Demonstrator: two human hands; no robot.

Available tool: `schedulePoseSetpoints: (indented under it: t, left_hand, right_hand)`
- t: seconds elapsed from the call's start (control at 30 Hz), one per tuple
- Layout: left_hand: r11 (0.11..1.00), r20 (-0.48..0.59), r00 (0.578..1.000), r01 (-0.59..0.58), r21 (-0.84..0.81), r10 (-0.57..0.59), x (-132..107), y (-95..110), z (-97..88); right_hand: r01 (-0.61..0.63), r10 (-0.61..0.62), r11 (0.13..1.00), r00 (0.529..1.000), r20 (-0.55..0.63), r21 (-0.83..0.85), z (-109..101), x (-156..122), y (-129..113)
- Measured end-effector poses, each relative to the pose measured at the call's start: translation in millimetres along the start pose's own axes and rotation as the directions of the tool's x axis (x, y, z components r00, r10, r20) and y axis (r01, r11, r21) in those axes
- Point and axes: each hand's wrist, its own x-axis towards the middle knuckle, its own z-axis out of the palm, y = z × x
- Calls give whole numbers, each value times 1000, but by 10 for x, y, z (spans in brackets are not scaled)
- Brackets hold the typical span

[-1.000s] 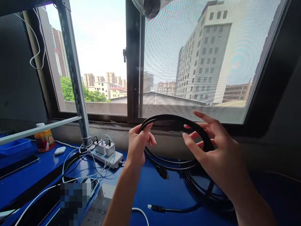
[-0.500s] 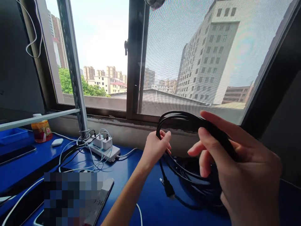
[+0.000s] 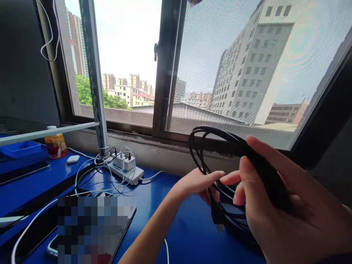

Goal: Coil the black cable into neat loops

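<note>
A long black cable hangs in a coil of several loops above the blue table. My right hand, large at the right, is closed around the thick bundle of the coil, thumb and forefinger pointing forward. Inside the loops' left side is my left hand, its thumb stretched toward my right fingers. Strands run between its thumb and its curled fingers, which are partly hidden. Just below the left fingers hangs a black cable plug. The lower loops dip behind my right hand, dark and hard to make out.
On the blue table lie a white power strip with chargers and tangled wires, a tablet-like device partly blurred, a phone, a white case and a bottle. A metal post stands before the window.
My left hand has moved right along the loops, closer to my right hand, and its thumb now stretches out. The plug has shifted right with the strands. The view has turned slightly left.
</note>
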Motion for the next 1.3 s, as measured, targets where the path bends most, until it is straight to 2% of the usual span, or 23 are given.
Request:
schedulePoseSetpoints:
  t: [0.1, 0.2, 0.27, 0.4, 0.47, 0.53, 0.63, 0.73, 0.87, 0.93, 0.97, 1.03, 1.17, 1.2, 1.23, 1.3]
  left_hand:
    - [988, -167, 985, -8, 153, 34, -24, -11, -29]
    - [922, -336, 941, 101, 374, 33, -90, 3, -54]
    - [900, -336, 942, 132, 416, 17, -126, 11, -62]
    - [958, -122, 991, 81, 274, -49, -115, 10, -60]
    - [982, -17, 998, 58, 179, -56, -86, 20, -65]
    - [992, 49, 997, 49, 117, -55, -66, 43, -88]
    - [993, 157, 986, 40, 112, -57, -75, 73, -155]
    - [996, 334, 942, -30, 88, -1, -106, 63, -218]
    - [998, 583, 810, -56, -34, 65, -93, -17, -237]
    - [998, 638, 768, -36, -46, 57, -65, -62, -235]
    - [999, 637, 770, -31, -43, 51, -58, -78, -237]
    - [999, 599, 799, -36, -36, 50, -72, -84, -256]
    - [997, 556, 829, -26, -71, 61, -220, -13, -329]
    - [998, 524, 850, -17, -61, 47, -262, 9, -345]
    - [1000, 459, 888, -6, -24, 17, -296, 28, -355]
    - [994, 242, 969, 29, 101, -53, -323, 48, -357]
  right_hand:
    - [80, -80, 997, 997, -1, -4, 58, 14, -8]
    - [64, -64, 998, 998, 23, 23, 97, 9, -13]
    - [78, -78, 996, 997, -1, 35, 106, 6, -8]
    - [164, -164, 986, 986, -36, 8, 97, 12, -11]
    - [179, -178, 984, 983, -42, 12, 93, 7, -30]
    - [140, -138, 989, 989, -53, 40, 99, -12, -55]
    - [13, -1, 994, 994, -110, 106, 122, -50, -94]
    - [-66, 99, 978, 982, -163, 196, 140, -58, -120]
    - [-66, 126, 959, 970, -206, 277, 126, -10, -131]
    - [-65, 135, 956, 964, -230, 287, 112, 17, -126]
    - [-61, 133, 956, 962, -239, 288, 107, 26, -119]
    - [-42, 115, 958, 962, -246, 284, 100, 37, -94]
    - [-5, 90, 950, 962, -258, 311, 110, 53, -9]
    - [6, 85, 940, 964, -251, 340, 117, 61, 12]
    - [17, 82, 926, 967, -243, 377, 126, 71, 29]
    - [25, 84, 889, 972, -217, 457, 146, 93, 52]
